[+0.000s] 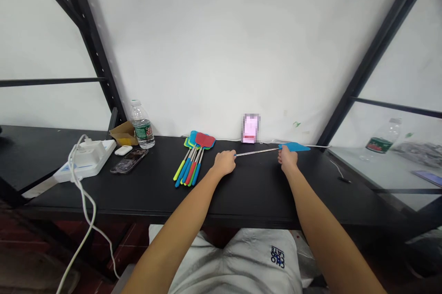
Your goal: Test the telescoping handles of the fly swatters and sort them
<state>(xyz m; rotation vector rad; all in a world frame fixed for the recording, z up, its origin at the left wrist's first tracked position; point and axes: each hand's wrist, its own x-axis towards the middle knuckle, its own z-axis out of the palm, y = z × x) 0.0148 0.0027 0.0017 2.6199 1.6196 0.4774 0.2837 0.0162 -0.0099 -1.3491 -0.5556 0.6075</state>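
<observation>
A fly swatter with a blue head lies stretched across the black table, its thin metal shaft pulled out long. My left hand is closed around the shaft's near end, by a blue tip. My right hand grips the shaft just below the blue head. To the left of my left hand lies a stack of several fly swatters with red, blue and green heads and bright handles. Their handles are short, and they do not touch my hand.
On the table's left stand a water bottle, a smartphone, a white power strip with a cable, and a cardboard scrap. A blurred bright screen stands at the back. Black shelf uprights frame the table.
</observation>
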